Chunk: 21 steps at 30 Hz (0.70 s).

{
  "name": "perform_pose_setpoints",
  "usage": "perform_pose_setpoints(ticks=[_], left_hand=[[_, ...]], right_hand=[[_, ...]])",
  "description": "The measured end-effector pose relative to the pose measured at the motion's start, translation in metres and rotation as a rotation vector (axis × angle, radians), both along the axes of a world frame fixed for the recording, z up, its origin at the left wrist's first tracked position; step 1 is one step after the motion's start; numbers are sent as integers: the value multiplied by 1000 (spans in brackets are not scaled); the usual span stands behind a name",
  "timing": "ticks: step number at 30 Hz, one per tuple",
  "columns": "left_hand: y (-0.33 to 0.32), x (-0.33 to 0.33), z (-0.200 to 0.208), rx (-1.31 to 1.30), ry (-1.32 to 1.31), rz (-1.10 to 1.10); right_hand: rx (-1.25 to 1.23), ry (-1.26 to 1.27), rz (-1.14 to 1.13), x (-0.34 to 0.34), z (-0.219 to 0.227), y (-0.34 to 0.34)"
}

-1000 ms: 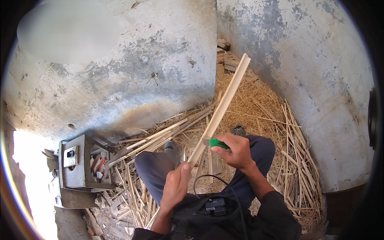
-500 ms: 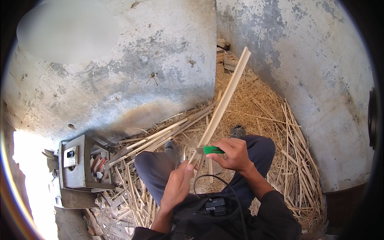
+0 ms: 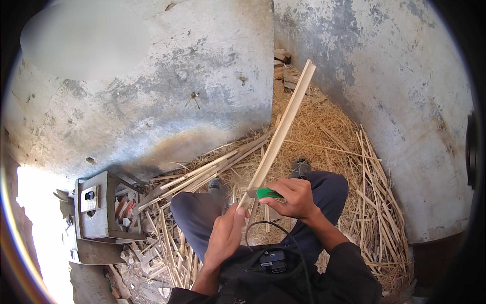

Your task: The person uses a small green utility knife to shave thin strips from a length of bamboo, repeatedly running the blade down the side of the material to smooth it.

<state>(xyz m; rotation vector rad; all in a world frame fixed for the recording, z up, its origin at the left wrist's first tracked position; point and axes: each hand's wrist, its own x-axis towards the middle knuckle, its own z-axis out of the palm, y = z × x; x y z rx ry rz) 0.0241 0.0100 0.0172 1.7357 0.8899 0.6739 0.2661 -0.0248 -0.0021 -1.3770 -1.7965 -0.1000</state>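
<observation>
A long pale wooden strip, grooved along its length, slants up and to the right between my knees. My left hand is closed around its near end, thumb on top. In my right hand is a green-handled utility knife, gripped with the fingers wrapped round the handle. Its blade points left and lies across the strip just beyond my left fingers. Whether the edge bites into the wood is too small to tell.
Wood shavings cover the floor ahead. Thin sticks lie heaped at the right, more sticks at the left. A wooden stool lies on its side at left. Plastered walls meet ahead. A black cable loops at my lap.
My right hand and the knife have shifted slightly nearer to me along the strip. The strip's far end has moved a little left. My left hand stays nearly in place.
</observation>
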Motion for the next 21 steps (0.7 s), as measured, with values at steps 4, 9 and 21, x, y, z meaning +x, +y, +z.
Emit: perform_pose_setpoints(ticks=[4,9,21], left_hand=[[-2,-1,4,-24,60,1],[-8,-1,-3,-2,17,8],[2,-2,-5,-108,-35,14]], right_hand=[[81,60,-45,3,-3,4],[98,79,-36,9,-4,8],[65,38,-39,4,0,2]])
